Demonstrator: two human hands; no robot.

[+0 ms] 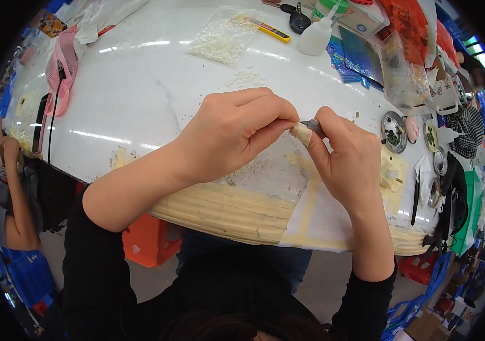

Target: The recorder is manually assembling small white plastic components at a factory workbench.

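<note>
My left hand [237, 128] is closed in a pinch above the middle of the table, thumb against forefinger. Whatever sits between those fingertips is too small or too hidden to name. Facing it, my right hand [349, 152] grips a small grey tool with a pointed tip [314, 128], its point toward the left fingertips. Cream tape [301, 134] wraps the tip of my right thumb. Below the hands, pale crumbs and chips [251, 170] lie scattered on the white table [140, 91]. Wide masking tape [225, 213] covers the table's near edge.
Farther back are a clear bag of white chips [220, 42], a yellow cutter [274, 32] and a white squeeze bottle [314, 37]. On the right stands a metal dish [393, 132] with dark green bits. A pink mesh item [63, 68] and another person's arm [18, 199] are left.
</note>
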